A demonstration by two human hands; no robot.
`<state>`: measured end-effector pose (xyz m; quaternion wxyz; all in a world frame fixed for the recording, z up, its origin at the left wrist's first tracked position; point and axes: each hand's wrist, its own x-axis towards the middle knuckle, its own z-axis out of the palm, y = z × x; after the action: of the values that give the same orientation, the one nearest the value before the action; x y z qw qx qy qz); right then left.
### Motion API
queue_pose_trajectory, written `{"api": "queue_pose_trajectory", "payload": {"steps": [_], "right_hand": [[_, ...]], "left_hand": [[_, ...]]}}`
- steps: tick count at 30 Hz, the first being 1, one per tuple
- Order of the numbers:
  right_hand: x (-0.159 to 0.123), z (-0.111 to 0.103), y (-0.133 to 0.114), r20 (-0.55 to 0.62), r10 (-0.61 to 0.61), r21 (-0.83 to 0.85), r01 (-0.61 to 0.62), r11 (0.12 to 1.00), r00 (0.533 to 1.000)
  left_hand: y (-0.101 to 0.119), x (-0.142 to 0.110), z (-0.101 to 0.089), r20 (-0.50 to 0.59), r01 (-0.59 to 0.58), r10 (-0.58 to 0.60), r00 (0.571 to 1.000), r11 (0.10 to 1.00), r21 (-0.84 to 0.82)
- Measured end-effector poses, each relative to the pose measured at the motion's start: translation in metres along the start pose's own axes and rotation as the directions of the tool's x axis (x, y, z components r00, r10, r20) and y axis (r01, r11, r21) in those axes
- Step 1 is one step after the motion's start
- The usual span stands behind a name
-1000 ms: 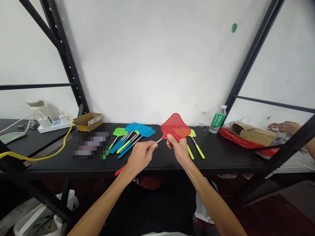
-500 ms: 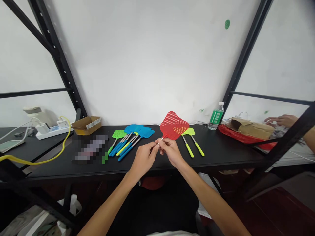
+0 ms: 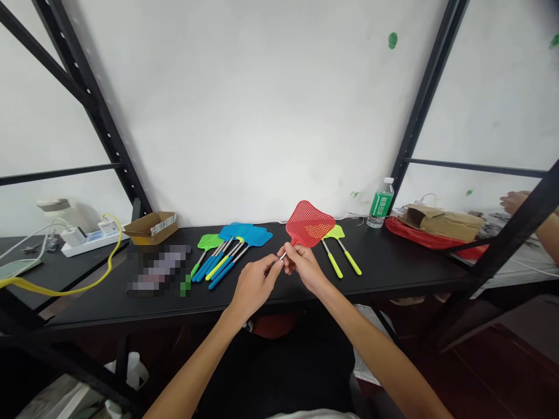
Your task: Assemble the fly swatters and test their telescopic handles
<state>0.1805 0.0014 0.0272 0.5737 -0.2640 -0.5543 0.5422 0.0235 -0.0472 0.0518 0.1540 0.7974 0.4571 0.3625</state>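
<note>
Clearly, the red fly swatter is held up in front of the person, over the near part of the black table. The left hand and right hand are together, fingers pinched on its thin metal shaft, the right one just under the perforated head. Its grip end is hidden.

Just right of the red swatter lie two yellow-green swatters, one partly covered by its head. To its left, a group of blue swatters overlaps, a yellow handle among them, with a green swatter at the group's outer edge.

Farther left of the red swatter sits a small cardboard box, open on top; its contents cannot be made out. Right of the red swatter, near the wall, a clear bottle stands upright, white-capped and green-labelled, its fill level unclear. Well beyond the bottle on that side, a larger carton rests on a red bag, its inside too dark to read. Another person's hand shows past it.
</note>
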Motion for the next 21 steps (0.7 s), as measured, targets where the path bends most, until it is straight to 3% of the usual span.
{"api": "queue_pose_trajectory", "payload": {"steps": [11, 21], "right_hand": [[0.006, -0.003, 0.006, -0.136, 0.014, 0.072, -0.004, 0.997, 0.991], [0.020, -0.047, -0.010, -0.296, 0.003, 0.138, 0.039, 0.990, 0.955]], "left_hand": [[-0.013, 0.004, 0.000, 0.056, 0.008, -0.014, 0.998, 0.994, 0.111], [-0.010, 0.005, -0.003, 0.107, 0.005, -0.027, 0.994, 0.981, 0.196]]}}
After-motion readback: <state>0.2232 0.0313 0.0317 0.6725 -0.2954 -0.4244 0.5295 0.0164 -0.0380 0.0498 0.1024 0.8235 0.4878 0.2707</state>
